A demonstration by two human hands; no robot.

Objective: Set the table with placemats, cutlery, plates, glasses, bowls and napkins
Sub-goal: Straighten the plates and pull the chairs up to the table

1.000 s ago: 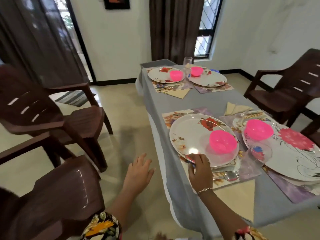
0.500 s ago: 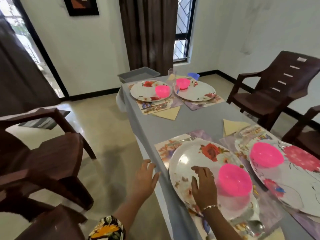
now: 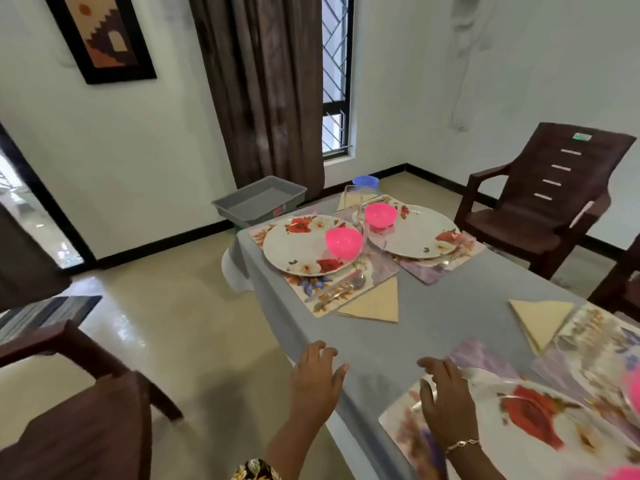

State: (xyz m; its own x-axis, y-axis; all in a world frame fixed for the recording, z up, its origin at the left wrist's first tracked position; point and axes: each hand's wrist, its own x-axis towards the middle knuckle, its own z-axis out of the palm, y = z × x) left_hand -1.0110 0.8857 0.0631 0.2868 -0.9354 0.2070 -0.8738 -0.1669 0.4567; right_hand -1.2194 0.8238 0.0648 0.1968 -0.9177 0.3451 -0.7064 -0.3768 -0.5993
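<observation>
Looks mostly done: far placemat [image 3: 304, 284] bearing plate [image 3: 301, 247], pink bowl [image 3: 343, 242] and cutlery [image 3: 337, 288], napkin [image 3: 375, 304] beside, glass [image 3: 354, 206] behind. Near plate [image 3: 530, 420] set; rest out of frame. Left hand [image 3: 317, 382] spread, empty, at table [image 3: 398, 341] edge. Right hand [image 3: 446, 400] loosely open, empty, over near plate's rim.

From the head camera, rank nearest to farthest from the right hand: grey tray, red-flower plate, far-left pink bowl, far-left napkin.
From the right hand:
1. Red-flower plate, right at the hand, near end.
2. Napkin, mid-table, left side.
3. Pink bowl, far left setting.
4. Grey tray, past the far end.
</observation>
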